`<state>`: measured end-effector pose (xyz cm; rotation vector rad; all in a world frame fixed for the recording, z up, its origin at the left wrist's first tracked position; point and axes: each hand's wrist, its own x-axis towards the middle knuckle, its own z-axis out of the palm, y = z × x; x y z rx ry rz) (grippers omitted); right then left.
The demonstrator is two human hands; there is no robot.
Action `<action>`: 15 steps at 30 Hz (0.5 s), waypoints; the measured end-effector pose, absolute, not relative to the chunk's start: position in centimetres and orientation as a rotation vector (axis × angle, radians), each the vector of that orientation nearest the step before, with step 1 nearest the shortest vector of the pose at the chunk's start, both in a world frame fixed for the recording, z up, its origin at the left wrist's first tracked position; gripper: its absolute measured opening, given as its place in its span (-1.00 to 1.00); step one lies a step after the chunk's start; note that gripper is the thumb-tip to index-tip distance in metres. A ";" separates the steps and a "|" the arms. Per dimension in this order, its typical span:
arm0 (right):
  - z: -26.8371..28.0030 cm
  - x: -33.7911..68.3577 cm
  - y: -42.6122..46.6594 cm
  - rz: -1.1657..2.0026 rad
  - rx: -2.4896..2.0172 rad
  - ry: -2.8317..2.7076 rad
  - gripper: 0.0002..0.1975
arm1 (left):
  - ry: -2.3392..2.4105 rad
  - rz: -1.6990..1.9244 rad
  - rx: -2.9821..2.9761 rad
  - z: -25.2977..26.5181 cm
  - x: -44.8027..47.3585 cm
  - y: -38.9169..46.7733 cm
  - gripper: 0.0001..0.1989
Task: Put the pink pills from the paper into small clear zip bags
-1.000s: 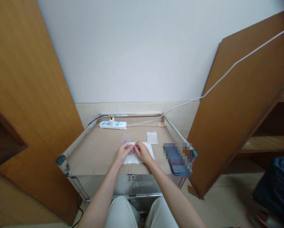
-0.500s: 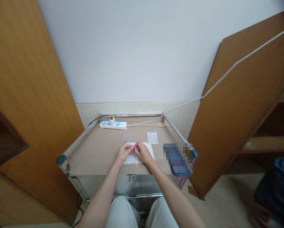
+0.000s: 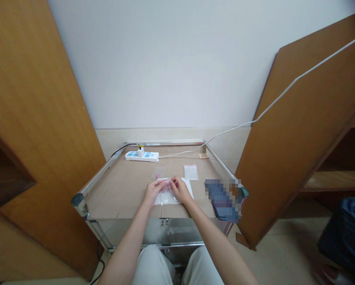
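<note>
My left hand (image 3: 153, 191) and my right hand (image 3: 180, 190) are close together over the middle of the cardboard-covered table. Their fingers pinch a small clear plastic bag (image 3: 167, 186) with pinkish marks or contents, too small to make out. Under the hands lie a white sheet (image 3: 188, 187) and shiny clear plastic (image 3: 165, 199). Just beyond my left hand rests another clear bag (image 3: 159, 172) with something small and pink in it. A whitish stack of clear bags (image 3: 190, 172) lies past my right hand.
A white power strip (image 3: 141, 156) with a plug in it sits at the back left, its white cable (image 3: 230, 130) rising to the right. A dark, pixelated item (image 3: 223, 202) lies at the right edge. Wooden panels (image 3: 298, 130) flank the table.
My fingertips have moved slightly apart, and more of the pinkish, clear plastic shows between them. The bags and sheet on the table stay in place.
</note>
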<state>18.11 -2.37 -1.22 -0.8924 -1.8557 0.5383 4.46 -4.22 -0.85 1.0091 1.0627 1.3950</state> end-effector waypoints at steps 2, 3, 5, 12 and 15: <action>-1.2 18.1 -2.4 0.545 -0.890 -1.849 -0.85 | 1.057 1.412 0.992 -0.8 4.5 -4.2 -0.66; -1.2 18.1 -2.4 0.550 -0.893 -1.842 -0.85 | 1.059 1.425 0.979 -0.9 4.4 -4.2 -0.65; -1.2 18.1 -2.4 0.559 -0.904 -1.825 -0.85 | 1.066 1.449 0.953 -1.0 4.4 -4.1 -0.65; -1.0 18.2 -2.5 0.593 -0.912 -1.787 -0.84 | 1.059 1.455 0.908 -1.2 4.2 -4.0 -0.68; -1.0 18.3 -2.5 0.609 -0.907 -1.775 -0.83 | 1.073 1.441 0.918 -1.4 4.1 -3.9 -0.68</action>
